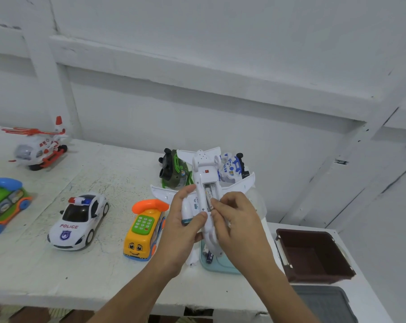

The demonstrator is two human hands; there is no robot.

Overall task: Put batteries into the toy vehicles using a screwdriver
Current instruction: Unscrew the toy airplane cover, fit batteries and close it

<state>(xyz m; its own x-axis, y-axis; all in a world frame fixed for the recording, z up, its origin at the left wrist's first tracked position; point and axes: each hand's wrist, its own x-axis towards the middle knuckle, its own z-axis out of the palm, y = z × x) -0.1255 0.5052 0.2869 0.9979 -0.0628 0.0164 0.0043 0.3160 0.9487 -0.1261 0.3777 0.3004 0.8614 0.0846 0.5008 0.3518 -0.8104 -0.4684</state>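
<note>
Head camera, looking down: the left hand (183,221) grips the white toy airplane (205,167) belly up, thumb curled over the fuselage, fingers wrapped beneath. The right hand (235,217) is narrow, thumb and forefinger pinched on what looks like a battery (209,201), though it's blurred. It sits right at the open battery compartment (211,188), just beyond the left thumb. Below both wrists, a loose battery (209,258) lies in a pale blue tray (223,266). A yellow phone bus (142,231) sits beside the left knuckles.

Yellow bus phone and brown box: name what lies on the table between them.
Head view: a teal tray with a battery lies between yellow bus phone and brown box, partly behind the held white plane.
</note>
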